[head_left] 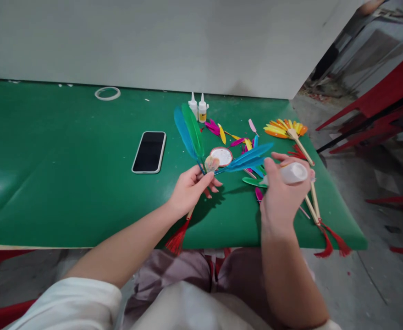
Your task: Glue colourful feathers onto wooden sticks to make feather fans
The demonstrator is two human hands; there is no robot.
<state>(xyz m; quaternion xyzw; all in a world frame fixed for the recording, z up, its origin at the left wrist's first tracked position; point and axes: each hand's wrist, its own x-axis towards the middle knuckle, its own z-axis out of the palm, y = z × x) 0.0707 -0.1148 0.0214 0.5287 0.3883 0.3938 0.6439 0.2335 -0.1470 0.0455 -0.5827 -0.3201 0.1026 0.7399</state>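
My left hand (191, 189) pinches a small feather fan (211, 163) by its wooden stick, with a red tassel (177, 239) hanging below my wrist. Blue and green feathers (190, 130) fan out from its round hub, and more blue feathers (249, 159) point right. My right hand (279, 192) is closed around a white glue bottle (292, 173), its nozzle aimed left toward the fan. Both hands hover over the green table (50, 174).
A black phone (149, 151) lies left of the fan. Two small glue bottles (198, 108) stand at the back, a tape ring (107, 93) farther left. Loose coloured feathers (227, 134), a round lid (223, 156), a yellow-orange fan (285, 129) and tasselled sticks (316, 211) lie at right. Red chairs (383, 98) stand beyond.
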